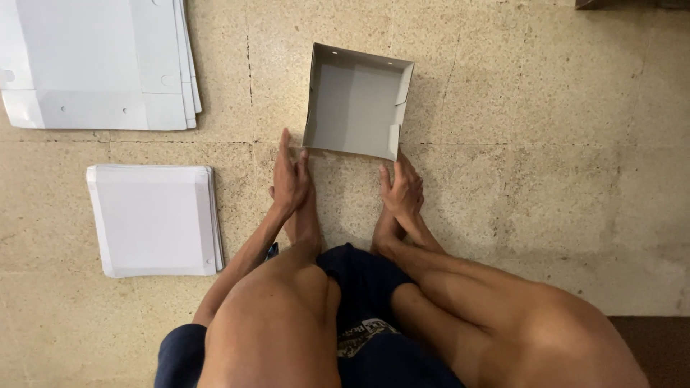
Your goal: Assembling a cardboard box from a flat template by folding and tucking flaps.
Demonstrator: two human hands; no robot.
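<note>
The folded white cardboard box (356,100) sits open-side up on the speckled stone floor (546,144), at about twelve o'clock from the person's knees, its four low walls raised and its corner flaps tucked in. It looks light and only moderately stiff: thin board that would likely dent or spring open at the corners if squeezed, so the safest hold is probably along the near wall or under the base, with a flat grip on both sides.

The left hand (290,176) lies just at the box's near left corner, at roughly seven o'clock from it, fingers straight and close together, holding nothing; whether the fingertips touch the wall cannot be told. The right hand (401,190) rests at about five o'clock from the box, below its near right corner, fingers loosely extended and empty.

Farther out, at nine o'clock from the hands, lies a stack of flat white square sheets (154,219). At ten to eleven o'clock sits a pile of unfolded die-cut box blanks (97,65).
</note>
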